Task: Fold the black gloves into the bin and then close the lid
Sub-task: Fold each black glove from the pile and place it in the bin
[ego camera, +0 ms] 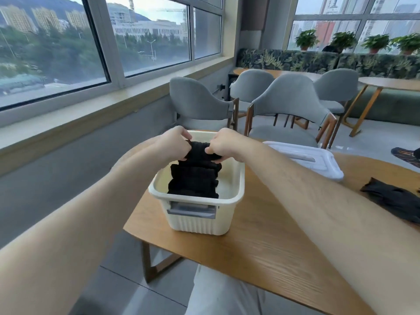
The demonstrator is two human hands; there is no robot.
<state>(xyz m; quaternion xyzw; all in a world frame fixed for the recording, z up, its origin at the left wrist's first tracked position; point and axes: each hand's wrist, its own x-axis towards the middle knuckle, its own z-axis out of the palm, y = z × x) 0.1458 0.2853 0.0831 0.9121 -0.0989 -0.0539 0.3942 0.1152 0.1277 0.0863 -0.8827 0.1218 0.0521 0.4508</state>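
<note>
A cream plastic bin (236, 194) stands on the wooden table (261, 251), with folded black gloves (193, 181) stacked inside it. Over the bin's far end, my left hand (173, 142) and my right hand (223, 142) both grip one folded black glove (200, 152) between them, just above the stack. The bin's white lid (311, 159) lies flat on the table to the right of the bin. More black gloves (395, 200) lie loose at the table's right edge.
Grey upholstered chairs (288, 103) stand just beyond the table. A window sill (113, 108) runs along the left wall. Round tables and a patterned bench sit at the back right. My light trousers (222, 294) show below the table's near edge.
</note>
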